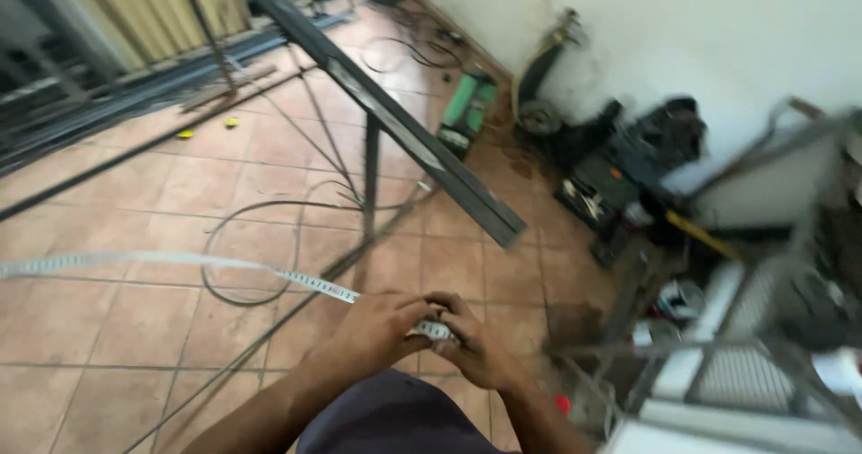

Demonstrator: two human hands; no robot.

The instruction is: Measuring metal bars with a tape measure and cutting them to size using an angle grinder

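Gripping a white tape measure [435, 330], both hands [431, 333] closed, blade [180, 261] stretching leftward, roughly level.

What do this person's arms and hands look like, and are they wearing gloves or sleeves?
Both the left hand and the right hand are bare, with no gloves. The forearms are uncovered too; no sleeves reach into view. I can make out no watch or ring, though the picture is slightly blurred. Below the arms shows a dark garment.
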